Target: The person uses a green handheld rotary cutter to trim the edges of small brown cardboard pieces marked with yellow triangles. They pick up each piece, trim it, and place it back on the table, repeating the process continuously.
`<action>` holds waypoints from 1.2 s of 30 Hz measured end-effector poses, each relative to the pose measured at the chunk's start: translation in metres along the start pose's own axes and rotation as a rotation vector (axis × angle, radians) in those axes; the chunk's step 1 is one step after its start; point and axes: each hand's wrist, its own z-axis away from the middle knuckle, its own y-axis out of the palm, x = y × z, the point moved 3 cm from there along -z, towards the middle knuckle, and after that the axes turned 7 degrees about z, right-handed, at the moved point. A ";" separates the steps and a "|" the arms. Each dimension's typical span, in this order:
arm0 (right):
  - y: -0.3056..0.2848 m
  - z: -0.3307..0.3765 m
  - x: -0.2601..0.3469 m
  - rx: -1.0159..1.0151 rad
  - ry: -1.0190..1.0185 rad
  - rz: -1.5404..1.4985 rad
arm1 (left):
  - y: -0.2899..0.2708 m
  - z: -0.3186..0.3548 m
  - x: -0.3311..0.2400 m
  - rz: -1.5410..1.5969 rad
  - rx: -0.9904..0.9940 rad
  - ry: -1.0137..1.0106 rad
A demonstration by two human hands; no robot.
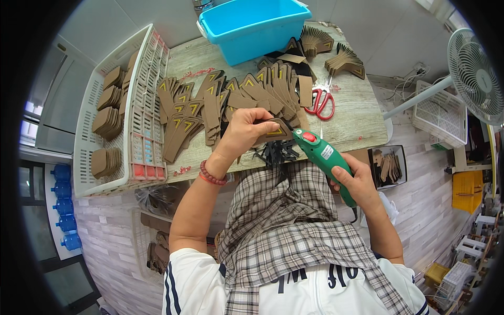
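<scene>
My left hand (245, 131) pinches a brown piece with a yellow angular mark (276, 130) above the table's near edge. Wrapped around a green electric cutter with a red switch (326, 157) is my right hand (357, 181). The cutter's head meets or nearly meets the right end of the piece; exact contact is too small to tell. Below the piece, black trimmed strips (278, 153) lie heaped at the table edge and over my checked apron (283, 210). Similar brown pieces (181, 131) fan out in overlapping rows just beyond my left hand.
Red-handled scissors (321, 105) lie right of the rows on the table (362, 118). A blue tub (257, 26) stands at the back. On the left is a white crate (84, 157) holding stacked brown pieces. A white fan (475, 76) and a box of pieces (388, 167) are at right.
</scene>
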 end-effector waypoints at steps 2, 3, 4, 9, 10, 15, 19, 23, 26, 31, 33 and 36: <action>0.000 -0.001 -0.002 0.007 0.009 -0.021 | 0.001 0.001 0.000 0.009 0.029 -0.051; 0.000 -0.001 -0.002 0.011 0.010 -0.026 | 0.002 0.002 -0.002 0.013 0.045 -0.077; 0.000 -0.002 -0.002 0.014 0.010 -0.030 | 0.002 0.002 -0.002 0.018 0.061 -0.104; 0.004 -0.005 0.000 -0.009 0.026 -0.048 | 0.009 -0.001 -0.004 -0.056 0.139 -0.108; 0.006 -0.008 0.000 -0.009 -0.011 -0.046 | 0.009 -0.003 0.001 -0.024 0.161 -0.092; 0.005 -0.012 0.003 -0.129 -0.037 -0.046 | -0.031 -0.013 0.001 -0.009 -0.232 0.154; 0.005 -0.007 -0.004 -0.145 -0.059 -0.053 | -0.064 0.003 0.018 0.617 -0.712 0.229; 0.013 -0.007 -0.011 -0.161 -0.037 -0.057 | -0.036 0.035 0.077 0.988 -0.648 -0.106; 0.017 -0.008 -0.017 -0.151 -0.023 -0.022 | 0.007 0.043 0.084 1.057 -0.580 -0.247; 0.025 -0.004 -0.021 -0.169 -0.020 0.030 | 0.043 0.037 0.064 1.134 -0.422 -0.199; 0.025 -0.003 -0.023 -0.173 -0.035 0.045 | 0.046 0.032 0.053 1.025 -0.418 -0.101; 0.025 -0.001 -0.021 -0.160 -0.039 0.073 | 0.044 0.027 0.051 0.886 -0.468 0.047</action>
